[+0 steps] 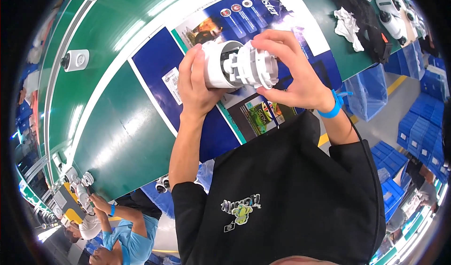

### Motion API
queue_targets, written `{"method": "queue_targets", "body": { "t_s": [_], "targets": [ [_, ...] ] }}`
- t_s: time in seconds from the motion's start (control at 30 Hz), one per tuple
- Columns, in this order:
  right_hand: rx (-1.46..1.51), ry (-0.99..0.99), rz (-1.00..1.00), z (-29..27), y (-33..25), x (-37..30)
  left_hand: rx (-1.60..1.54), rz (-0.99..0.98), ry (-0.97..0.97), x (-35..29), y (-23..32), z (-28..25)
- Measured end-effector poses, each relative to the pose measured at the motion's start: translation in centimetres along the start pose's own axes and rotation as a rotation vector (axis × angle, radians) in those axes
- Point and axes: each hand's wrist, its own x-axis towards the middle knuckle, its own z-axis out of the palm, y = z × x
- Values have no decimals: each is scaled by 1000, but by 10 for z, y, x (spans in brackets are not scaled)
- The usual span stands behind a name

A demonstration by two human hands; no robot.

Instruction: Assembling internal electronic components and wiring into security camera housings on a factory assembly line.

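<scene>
My left hand (199,87) is closed around a white cylindrical housing (215,63), which lies tilted sideways with its open end to the right. At that end sits a white ribbed plastic part (257,67) with rings and tabs, partly inside the housing. My right hand (297,73) grips this part's outer rim between thumb and fingers, a blue band around the wrist. Both hands are above a printed blue cardboard sheet (157,60). The dark inside of the housing shows only in part.
On the green workbench (120,124), a white device with a dark end (76,60) stands at the far left. Crumpled white cloth (346,27) and white appliances (393,23) lie at the right. Blue bins (423,124) stack beyond; a co-worker (123,232) works at lower left.
</scene>
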Motion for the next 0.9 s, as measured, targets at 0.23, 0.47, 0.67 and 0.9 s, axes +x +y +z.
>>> {"method": "queue_targets", "body": {
  "t_s": [0.23,0.47,0.67,0.9],
  "targets": [
    [-27,-30,-65,0,3,-3,-6,7,-24,-2,1,-3],
    [425,164,472,16,10,-3,-21,12,-16,-4,-3,0],
    [586,230,715,26,7,1,-27,3,-15,-7,-4,-1],
    [-252,77,-43,27,9,10,19,10,21,-5,-4,-3]
  ]
}}
